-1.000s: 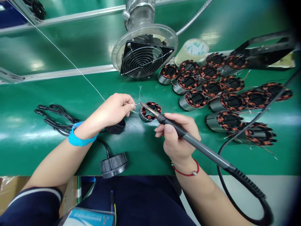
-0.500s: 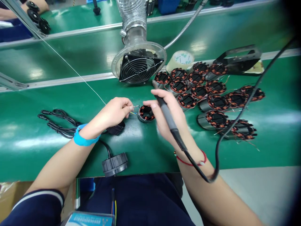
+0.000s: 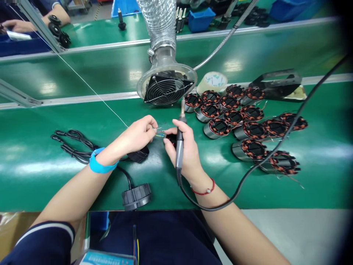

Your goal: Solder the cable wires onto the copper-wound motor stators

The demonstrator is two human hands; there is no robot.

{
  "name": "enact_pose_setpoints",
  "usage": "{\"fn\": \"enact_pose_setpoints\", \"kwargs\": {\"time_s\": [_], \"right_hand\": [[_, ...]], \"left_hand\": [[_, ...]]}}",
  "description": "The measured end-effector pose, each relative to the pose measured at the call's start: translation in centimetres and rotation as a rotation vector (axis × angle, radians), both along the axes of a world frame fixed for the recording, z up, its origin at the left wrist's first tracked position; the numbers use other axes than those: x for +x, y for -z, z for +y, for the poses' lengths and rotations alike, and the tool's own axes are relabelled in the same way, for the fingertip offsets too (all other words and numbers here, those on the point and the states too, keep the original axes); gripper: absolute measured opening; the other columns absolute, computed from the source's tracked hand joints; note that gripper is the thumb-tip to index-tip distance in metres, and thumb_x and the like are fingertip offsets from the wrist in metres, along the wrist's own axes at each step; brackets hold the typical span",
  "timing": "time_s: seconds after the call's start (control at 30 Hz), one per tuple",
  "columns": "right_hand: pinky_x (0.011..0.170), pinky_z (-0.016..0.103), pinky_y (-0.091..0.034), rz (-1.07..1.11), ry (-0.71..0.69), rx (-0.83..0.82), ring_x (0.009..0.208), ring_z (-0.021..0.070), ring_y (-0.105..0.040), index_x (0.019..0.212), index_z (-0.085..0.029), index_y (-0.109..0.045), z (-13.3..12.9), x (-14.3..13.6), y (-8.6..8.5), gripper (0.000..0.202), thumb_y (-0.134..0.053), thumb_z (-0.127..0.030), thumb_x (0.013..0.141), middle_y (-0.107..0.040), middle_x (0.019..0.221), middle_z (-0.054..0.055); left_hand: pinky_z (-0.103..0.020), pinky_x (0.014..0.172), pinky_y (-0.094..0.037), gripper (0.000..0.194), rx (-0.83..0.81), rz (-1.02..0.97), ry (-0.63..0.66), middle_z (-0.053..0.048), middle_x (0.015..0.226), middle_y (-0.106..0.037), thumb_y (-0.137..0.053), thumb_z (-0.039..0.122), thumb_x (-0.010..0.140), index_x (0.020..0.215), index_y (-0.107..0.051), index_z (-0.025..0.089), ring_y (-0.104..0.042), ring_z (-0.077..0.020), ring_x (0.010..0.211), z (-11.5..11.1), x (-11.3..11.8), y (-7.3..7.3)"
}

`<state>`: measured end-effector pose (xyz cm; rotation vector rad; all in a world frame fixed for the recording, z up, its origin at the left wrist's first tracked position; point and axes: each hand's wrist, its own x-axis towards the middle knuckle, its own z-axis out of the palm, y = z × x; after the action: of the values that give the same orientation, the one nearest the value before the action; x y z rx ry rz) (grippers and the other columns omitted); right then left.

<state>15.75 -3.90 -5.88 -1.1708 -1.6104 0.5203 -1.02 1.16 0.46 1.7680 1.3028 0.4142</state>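
Observation:
My left hand (image 3: 142,134) is closed in a pinch on thin wires (image 3: 159,135), a blue and a yellow one among them. A fine pale solder-like strand (image 3: 103,99) runs down from the upper left to this hand. In my right hand (image 3: 187,151) is a soldering iron (image 3: 179,147), its tip up and away from me below the fan. The thumb and index finger of that hand are at a small wound stator (image 3: 171,138), which they mostly hide. A black round part (image 3: 139,154) lies under my left hand.
Several copper-wound stators (image 3: 219,127) stand at the right. A fan on a duct (image 3: 168,90) hangs ahead, with a tape roll (image 3: 212,81) beside it. Black cable (image 3: 74,143) and a black cap (image 3: 137,196) lie left. The iron's cord (image 3: 239,187) crosses right. Another person's hand (image 3: 19,25) shows top left.
My right hand has moved left onto the small stator, covering most of it. The soldering iron has swung more upright. My left hand stays pinched; the view has shifted slightly.

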Motion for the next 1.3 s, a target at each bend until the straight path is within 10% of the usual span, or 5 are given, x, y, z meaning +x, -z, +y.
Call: {"fn": "enact_pose_setpoints", "kwargs": {"time_s": [0.7,0.87,1.3], "right_hand": [[0.079,0.035,-0.055,0.323,-0.042,-0.059,0.076,0.0142,-0.064,0.128,-0.028,-0.041,-0.2,-0.7,-0.4,0.046,-0.060,-0.022,0.086,-0.063,0.083,-0.004],[0.077,0.034,-0.055,0.240,-0.060,-0.104,0.076,0.0146,-0.065,0.127,-0.027,-0.041,-0.2,-0.3,-0.6,0.046,-0.060,-0.022,0.085,-0.063,0.081,-0.005],[0.083,0.040,-0.049,-0.057,-0.045,-0.160,0.082,0.0199,-0.065,0.126,-0.029,-0.047,1.0,1.2,-0.8,0.043,-0.055,-0.019,0.085,-0.068,0.084,-0.002]], "left_hand": [[-0.028,0.076,-0.043,0.014,0.266,0.042,0.137,-0.003,0.086,-0.063,-0.054,0.015,0.085,0.076,-0.064,0.016,-0.057,-0.0146,0.080,-1.4,0.7,-1.9],[-0.026,0.065,-0.039,0.014,0.148,-0.015,-0.046,0.000,0.078,-0.059,-0.057,0.022,0.082,0.071,-0.060,0.015,-0.051,-0.0120,0.068,-1.1,0.9,-0.9],[-0.028,0.069,-0.041,0.014,0.122,0.157,0.016,-0.002,0.079,-0.062,-0.055,0.020,0.084,0.075,-0.064,0.015,-0.051,-0.0129,0.067,-0.6,0.6,-0.6]]}}
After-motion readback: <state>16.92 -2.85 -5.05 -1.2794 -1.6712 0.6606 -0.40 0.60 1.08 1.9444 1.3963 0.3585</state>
